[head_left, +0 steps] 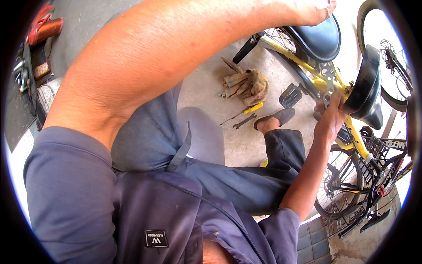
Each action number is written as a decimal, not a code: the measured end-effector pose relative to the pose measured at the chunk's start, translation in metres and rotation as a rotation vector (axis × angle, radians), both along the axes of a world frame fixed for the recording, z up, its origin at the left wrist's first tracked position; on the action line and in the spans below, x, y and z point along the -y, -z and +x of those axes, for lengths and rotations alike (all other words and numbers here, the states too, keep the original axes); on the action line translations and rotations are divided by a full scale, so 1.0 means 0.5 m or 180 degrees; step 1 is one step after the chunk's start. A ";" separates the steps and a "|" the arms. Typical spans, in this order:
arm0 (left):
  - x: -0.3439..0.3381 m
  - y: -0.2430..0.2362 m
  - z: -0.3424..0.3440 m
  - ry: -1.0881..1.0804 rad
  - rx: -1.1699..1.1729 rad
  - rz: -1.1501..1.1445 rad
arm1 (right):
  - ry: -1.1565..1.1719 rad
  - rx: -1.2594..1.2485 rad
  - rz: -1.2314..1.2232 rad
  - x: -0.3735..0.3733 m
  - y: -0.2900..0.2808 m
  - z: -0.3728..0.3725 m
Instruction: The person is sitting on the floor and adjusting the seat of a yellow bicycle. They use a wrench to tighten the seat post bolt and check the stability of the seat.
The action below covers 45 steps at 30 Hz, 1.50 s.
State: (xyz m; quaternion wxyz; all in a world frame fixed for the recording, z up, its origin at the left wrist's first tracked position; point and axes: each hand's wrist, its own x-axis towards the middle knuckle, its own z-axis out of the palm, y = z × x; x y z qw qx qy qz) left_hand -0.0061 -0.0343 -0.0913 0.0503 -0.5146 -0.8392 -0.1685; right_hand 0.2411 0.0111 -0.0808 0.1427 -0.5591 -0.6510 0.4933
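My left arm reaches across the top of the view. The left hand (pixel 320 11) is cut off by the upper edge, beside a rounded black saddle (pixel 317 42); its grip does not show. My right hand (pixel 330 118) is closed round the lower end of a flat multi-hole wrench (pixel 327 72), which stands against the yellow bicycle frame (pixel 351 132). A second black saddle (pixel 365 86) sits just right of that hand. What the wrench's holes fit over is hidden.
On the concrete floor lie a crumpled brown rag (pixel 247 86), a yellow-handled screwdriver (pixel 252 108) and an open-end wrench (pixel 245 121). A pedal (pixel 290 96) juts out near my slippered foot (pixel 281 118). Other bicycle wheels (pixel 340 180) crowd the right. An orange cylinder (pixel 48 31) is far left.
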 end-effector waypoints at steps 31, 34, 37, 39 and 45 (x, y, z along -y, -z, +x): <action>0.010 0.013 -0.018 0.0079 -0.0203 0.0275 | -0.0163 0.0050 0.0799 -0.010 0.020 -0.004; 0.012 0.009 -0.020 0.0102 -0.0180 0.0219 | -0.0175 0.0084 0.0809 -0.013 0.029 -0.003; 0.014 0.011 -0.015 0.0109 -0.0203 0.0257 | -0.0128 0.0116 0.0856 -0.013 0.033 -0.003; 0.016 0.011 -0.013 0.0095 -0.0231 0.0299 | -0.0082 0.0126 0.0876 -0.012 0.034 -0.006; 0.015 0.004 -0.018 0.0118 -0.0113 0.0218 | -0.0032 0.0083 0.0970 -0.016 0.040 -0.014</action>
